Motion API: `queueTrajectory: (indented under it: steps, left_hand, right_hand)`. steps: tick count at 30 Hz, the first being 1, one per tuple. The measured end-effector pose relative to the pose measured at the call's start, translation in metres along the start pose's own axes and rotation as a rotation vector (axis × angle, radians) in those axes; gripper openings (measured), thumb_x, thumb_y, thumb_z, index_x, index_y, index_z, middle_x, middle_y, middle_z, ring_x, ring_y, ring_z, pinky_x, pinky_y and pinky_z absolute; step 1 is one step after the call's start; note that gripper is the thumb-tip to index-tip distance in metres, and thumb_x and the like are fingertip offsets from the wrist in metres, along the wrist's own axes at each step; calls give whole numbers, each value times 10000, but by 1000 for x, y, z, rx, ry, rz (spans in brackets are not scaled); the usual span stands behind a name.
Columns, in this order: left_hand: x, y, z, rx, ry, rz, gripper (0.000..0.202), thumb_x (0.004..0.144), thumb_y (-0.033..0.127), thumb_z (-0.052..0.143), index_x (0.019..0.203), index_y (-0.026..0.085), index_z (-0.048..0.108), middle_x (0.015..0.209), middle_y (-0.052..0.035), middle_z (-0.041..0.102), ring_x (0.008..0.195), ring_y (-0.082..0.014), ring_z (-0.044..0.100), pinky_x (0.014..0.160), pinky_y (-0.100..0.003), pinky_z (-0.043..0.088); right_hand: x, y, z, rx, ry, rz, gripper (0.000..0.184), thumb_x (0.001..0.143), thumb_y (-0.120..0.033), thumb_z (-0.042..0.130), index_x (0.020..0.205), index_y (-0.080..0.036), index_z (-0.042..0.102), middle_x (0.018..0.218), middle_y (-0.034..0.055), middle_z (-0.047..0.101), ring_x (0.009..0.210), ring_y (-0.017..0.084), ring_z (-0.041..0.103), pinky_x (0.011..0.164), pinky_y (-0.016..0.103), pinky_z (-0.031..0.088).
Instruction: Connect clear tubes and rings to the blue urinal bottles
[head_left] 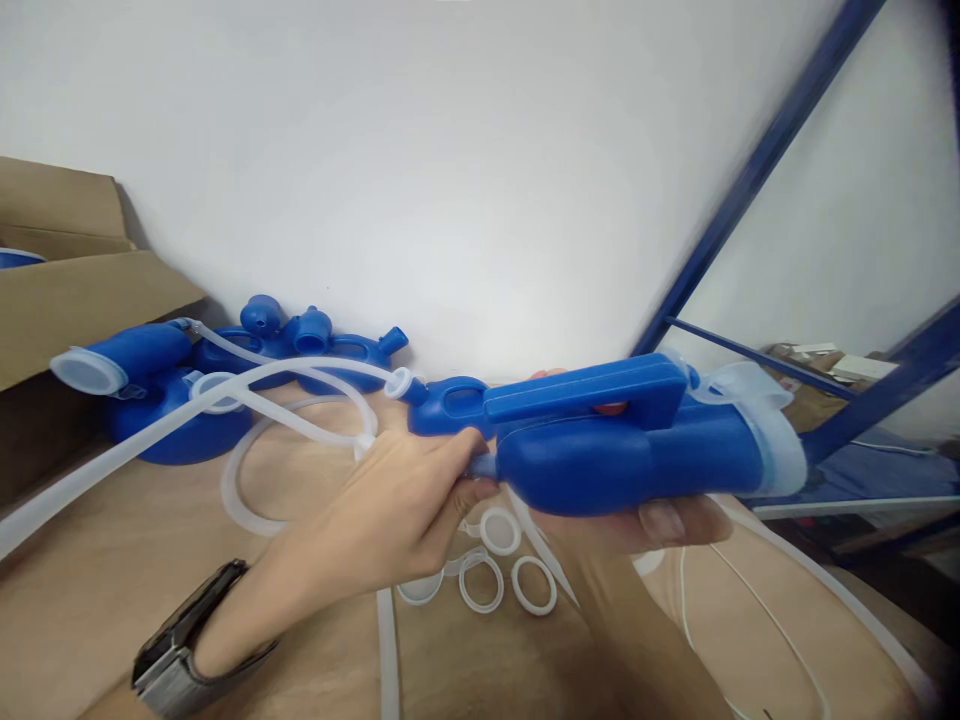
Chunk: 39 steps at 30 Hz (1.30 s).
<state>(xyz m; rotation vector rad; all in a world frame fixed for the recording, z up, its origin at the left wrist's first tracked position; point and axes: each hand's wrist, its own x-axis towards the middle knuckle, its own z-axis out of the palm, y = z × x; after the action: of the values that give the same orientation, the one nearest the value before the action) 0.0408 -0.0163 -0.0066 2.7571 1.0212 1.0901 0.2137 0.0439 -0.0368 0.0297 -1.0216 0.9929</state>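
Observation:
My right hand (637, 528) grips a blue plastic urinal funnel (630, 455) from below and behind, its body lying level. A whitish translucent lid (784, 440) covers its wide right end. With a watch (187, 640) on the wrist, my left hand (405, 500) pinches the end of a clear tube at the funnel's narrow nozzle (482, 466). My fingers hide how far the tube sits on it. Loose white ring caps (534, 586) lie on the table just below my hands.
Several blue urinal bottles (349, 362) stand by the wall, with white tubing (150, 440) looping across at left. An open cardboard box (82, 300) is at far left. A blue metal rack (757, 180) rises at right. A thin white cord (765, 610) trails below it.

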Motion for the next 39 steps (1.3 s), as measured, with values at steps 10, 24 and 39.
queueTrajectory:
  steps: [10,24,39]
  left_hand:
    - [-1,-9,22,568,264,195,193,970,63,445,843,172,540,662,13,582,527,-152,535,459,-317,230]
    - [-6,-7,-5,226,434,-88,251,985,430,673,899,195,646,712,5,631,606,-155,570,572,-282,427]
    - [1,-2,21,-964,0,-581,526,1035,660,430,1103,183,642,1002,-54,675,806,-172,656,686,-307,552]
  right_hand:
    - [-11,-15,35,110,223,74,413,643,-335,684,1056,-318,671,1005,-26,715,1057,272,696,1097,555,505]
    - [13,-30,28,-14,171,-35,412,638,-251,676,1041,-337,682,1099,-14,746,1304,316,622,1157,627,432]
    - [9,-34,28,25,184,4,427,651,-237,645,1051,-374,710,1078,-54,765,1098,264,702,1065,596,518]
